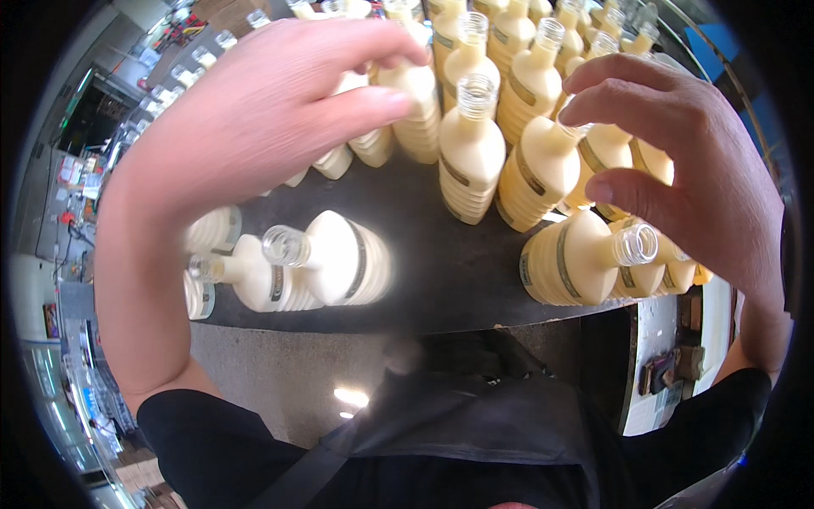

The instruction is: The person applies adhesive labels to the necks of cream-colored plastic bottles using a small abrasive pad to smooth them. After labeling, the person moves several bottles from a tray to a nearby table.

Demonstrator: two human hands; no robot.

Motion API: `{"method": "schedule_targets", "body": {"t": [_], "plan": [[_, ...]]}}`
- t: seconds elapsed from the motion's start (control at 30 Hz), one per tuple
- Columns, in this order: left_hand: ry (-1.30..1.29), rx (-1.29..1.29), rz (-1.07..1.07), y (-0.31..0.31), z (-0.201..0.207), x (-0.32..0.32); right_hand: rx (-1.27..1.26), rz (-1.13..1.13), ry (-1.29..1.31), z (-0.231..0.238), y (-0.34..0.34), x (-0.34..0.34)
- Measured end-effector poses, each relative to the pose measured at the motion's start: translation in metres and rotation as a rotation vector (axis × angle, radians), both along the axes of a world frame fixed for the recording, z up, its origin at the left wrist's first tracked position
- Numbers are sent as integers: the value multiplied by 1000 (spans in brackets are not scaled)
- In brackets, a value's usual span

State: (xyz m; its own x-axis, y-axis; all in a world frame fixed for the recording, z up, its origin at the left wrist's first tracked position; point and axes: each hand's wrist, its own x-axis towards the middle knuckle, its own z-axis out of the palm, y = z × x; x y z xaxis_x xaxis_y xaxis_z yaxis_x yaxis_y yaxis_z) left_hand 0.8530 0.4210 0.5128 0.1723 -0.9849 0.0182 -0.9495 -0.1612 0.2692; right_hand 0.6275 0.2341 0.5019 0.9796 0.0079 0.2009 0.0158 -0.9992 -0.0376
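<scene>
My left hand (297, 93) reaches over the table from the left, thumb and fingers apart, slightly smeared by motion. Behind its fingertips stands a cream-coloured bottle (415, 106); whether they touch it I cannot tell. My right hand (678, 153) hovers among the bottles on the right, fingers curved and thumb well apart, with nothing in its grasp. Closest to its fingertips is the neck of a pale yellow bottle (540, 174). Between the hands, another bottle (471, 153) stands upright. All have clear, uncapped necks, ribbed lower bodies and dark bands.
More bottles stand packed along the far side of the dark table (449, 254). At its near edge are a whitish bottle (343, 259) on the left and a yellow bottle (572, 259) on the right. A dark apron (475, 416) covers my front. Cluttered shelving (76, 212) lies far left.
</scene>
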Motion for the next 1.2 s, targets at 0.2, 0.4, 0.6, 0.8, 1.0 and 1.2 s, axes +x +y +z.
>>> {"method": "schedule_targets", "body": {"t": [0.2,0.4,0.6,0.8,1.0,1.2], "plan": [[-337,0,96,118,23,15,-39,221,-1,15,71,37],[-170,116,295,190,-25,1,258,525,496,-12,115,120],[188,-186,516,182,-64,15,96,371,586,-30,134,155],[3,-190,313,151,-56,39,255,176,251,-25,99,145],[43,-250,275,106,-61,53,181,27,278,-21,80,144],[4,-280,236,75,-71,65,138,-1,285,-31,66,152]]}}
